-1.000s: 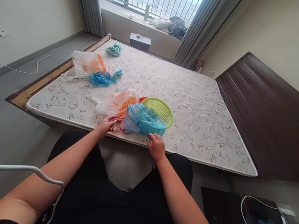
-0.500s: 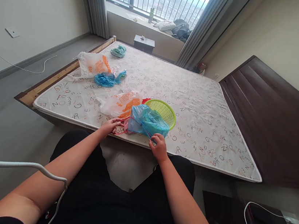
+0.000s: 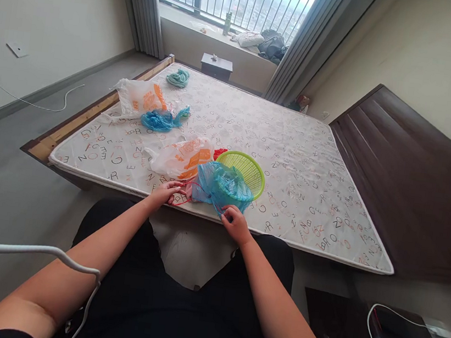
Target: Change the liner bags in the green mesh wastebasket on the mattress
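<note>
My left hand (image 3: 165,192) is at the mattress's near edge, its fingers closed on a thin red cord (image 3: 181,204). The cord loops beside a small pinkish piece (image 3: 188,189), too small to make out. To the right, my right hand (image 3: 235,223) pinches the near edge of a thin blue plastic bag (image 3: 229,185). This bag lies crumpled and partly puffed up, covering the front of a lime-green plastic basket (image 3: 259,169). What the blue bag holds, if anything, is unclear. A white plastic bag with orange print (image 3: 181,155) lies just beyond my left hand.
A red item (image 3: 219,153) shows behind the basket. Farther left on the mattress (image 3: 308,202) lie another orange-printed white bag (image 3: 135,96), a crumpled blue bag (image 3: 159,120) and a teal coiled bundle (image 3: 178,78). A white cable (image 3: 32,250) crosses near my left arm.
My right hand has moved slightly left, with the blue bag's edge in its fingers, and the bag has changed shape. My left hand stays nearly still.
</note>
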Demonstrator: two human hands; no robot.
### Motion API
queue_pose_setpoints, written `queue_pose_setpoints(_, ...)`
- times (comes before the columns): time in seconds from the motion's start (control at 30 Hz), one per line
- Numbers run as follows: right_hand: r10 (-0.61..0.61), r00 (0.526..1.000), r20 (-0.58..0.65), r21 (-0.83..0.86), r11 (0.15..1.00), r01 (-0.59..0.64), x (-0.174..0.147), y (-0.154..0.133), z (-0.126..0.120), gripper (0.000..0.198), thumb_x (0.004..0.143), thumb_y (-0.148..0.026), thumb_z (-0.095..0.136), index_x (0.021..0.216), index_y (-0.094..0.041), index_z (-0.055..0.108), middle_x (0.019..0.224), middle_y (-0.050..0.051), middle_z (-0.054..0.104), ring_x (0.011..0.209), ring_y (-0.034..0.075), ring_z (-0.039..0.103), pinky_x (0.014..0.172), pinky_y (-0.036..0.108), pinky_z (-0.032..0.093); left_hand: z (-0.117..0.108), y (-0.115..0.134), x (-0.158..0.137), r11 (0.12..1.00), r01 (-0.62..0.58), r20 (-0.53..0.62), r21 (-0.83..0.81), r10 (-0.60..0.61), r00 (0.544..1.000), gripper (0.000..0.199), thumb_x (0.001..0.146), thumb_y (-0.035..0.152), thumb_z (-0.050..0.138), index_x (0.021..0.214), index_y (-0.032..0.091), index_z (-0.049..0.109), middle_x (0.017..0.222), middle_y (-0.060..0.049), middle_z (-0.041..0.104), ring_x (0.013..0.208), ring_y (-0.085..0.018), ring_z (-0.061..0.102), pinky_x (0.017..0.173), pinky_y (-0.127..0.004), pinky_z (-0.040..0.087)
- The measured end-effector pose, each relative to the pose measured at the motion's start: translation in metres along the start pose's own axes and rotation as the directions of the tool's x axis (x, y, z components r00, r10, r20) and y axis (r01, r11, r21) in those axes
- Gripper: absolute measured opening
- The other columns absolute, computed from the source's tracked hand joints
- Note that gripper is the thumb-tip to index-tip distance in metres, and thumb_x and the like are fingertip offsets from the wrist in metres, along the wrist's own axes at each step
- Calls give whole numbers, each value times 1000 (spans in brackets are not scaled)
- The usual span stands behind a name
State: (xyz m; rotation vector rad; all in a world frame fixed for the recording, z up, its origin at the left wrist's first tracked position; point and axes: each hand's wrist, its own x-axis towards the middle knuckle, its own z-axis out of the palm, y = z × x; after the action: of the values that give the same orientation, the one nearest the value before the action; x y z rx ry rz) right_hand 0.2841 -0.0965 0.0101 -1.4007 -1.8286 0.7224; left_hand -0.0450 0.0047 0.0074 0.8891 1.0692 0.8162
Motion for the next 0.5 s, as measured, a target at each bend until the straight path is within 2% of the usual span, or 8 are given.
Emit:
queue_pose_setpoints(0.1,42,998,40,19,999,-43,1,-2,-3,19,91,-38,60,80,-23,65,87,4,68,75,18,58,71,31,48,0,1,1,1000,10,17,15,-10,1000,41,71,36,89,102,17,70,92,-11,81,35,-5,44,39,-22,46)
queue_pose_setpoints(0.17,95,993,76,74,992,-101,1,-4,-5,27,92,-44,58,75,-23,64,75,1,62,72,18,56,69,30,45,0,0,0,998,32,44,55,-34,998,37,68,38,91,91,17,70,84,-9,80,36,-6,45,38,-21,43)
queue_pose_setpoints(0.27,214,968,127,274,931,-242,2,-6,-11,40,91,-52,57,65,-23,56,63,-2,52,64,16,49,61,28,40,-3,-1,-3,978,151,136,147,-171,976,35,63,39,93,73,18,66,64,-5,72,37,-10,49,35,-20,33)
queue_pose_setpoints(0.37,365,928,67,582,742,-334,3,-4,-26,35,84,-53,65,67,-23,56,64,-2,53,60,15,48,56,27,40,-8,0,-8,945,262,250,197,-307,918,34,66,40,92,67,20,64,52,-1,59,40,-13,50,36,-21,31)
queue_pose_setpoints(0.43,453,892,-19,756,590,-284,3,1,-42,31,79,-50,72,72,-24,57,68,-2,57,61,15,51,57,28,43,-11,4,-12,953,271,299,138,-301,906,35,73,43,88,66,19,63,52,1,53,43,-12,47,40,-22,35)
queue_pose_setpoints(0.5,520,845,-122,853,490,-178,2,10,-62,31,75,-47,78,74,-25,57,64,-5,53,57,13,50,58,28,45,-14,11,-15,970,244,307,17,-237,922,38,80,43,84,65,19,59,54,2,46,46,-11,45,45,-23,40)
